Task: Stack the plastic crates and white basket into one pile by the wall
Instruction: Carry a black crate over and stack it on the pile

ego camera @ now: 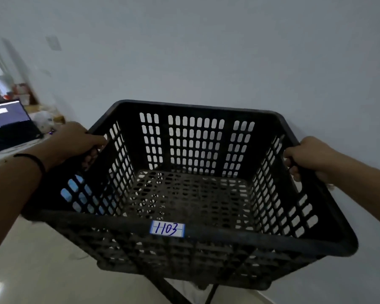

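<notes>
A black plastic crate [191,235] with slotted walls and an empty slotted floor fills the middle of the view, held up in the air close to the pale wall [206,51]. A white label reading 1103 sits on its near rim. My left hand [75,143] grips the crate's left rim, fingers curled inside. My right hand [309,156] grips the right rim the same way. Under the crate a dark edge and a bit of something white [193,290] peek out; I cannot tell what they are. No white basket is clearly visible.
An open laptop [9,126] with a lit screen lies on a low surface at the left. Behind it, cluttered boxes and bags [42,115] line the wall. Glossy beige floor [31,270] shows at the lower left.
</notes>
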